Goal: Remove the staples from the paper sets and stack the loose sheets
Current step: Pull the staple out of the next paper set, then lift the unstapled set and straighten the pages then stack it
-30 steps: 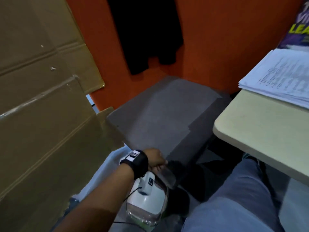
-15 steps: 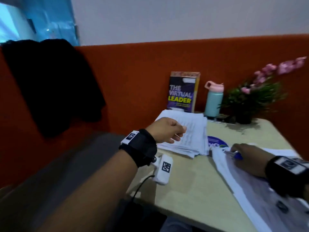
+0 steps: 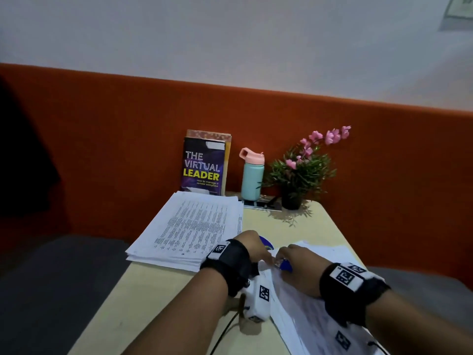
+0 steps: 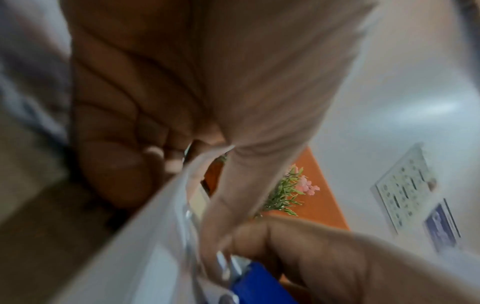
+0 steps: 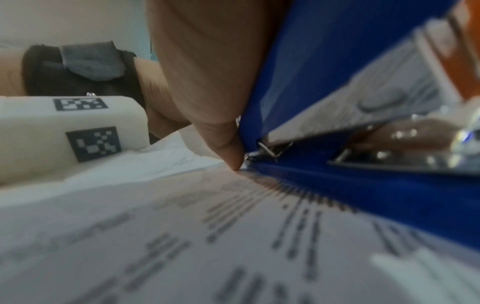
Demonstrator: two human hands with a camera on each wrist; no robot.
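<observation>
1. On the table [image 3: 158, 290], the right hand [image 3: 299, 270] is gripping a blue staple remover [image 3: 284, 265] on the paper set [image 3: 307, 319].
2. Beside it, the left hand [image 3: 252, 248] is pinching the paper corner.
3. Behind, the loose stack [image 3: 189, 226] is lying.

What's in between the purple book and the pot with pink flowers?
A teal water bottle with a pink lid stands between the book and the flower pot, along the orange backrest. The head view shows this.
</observation>
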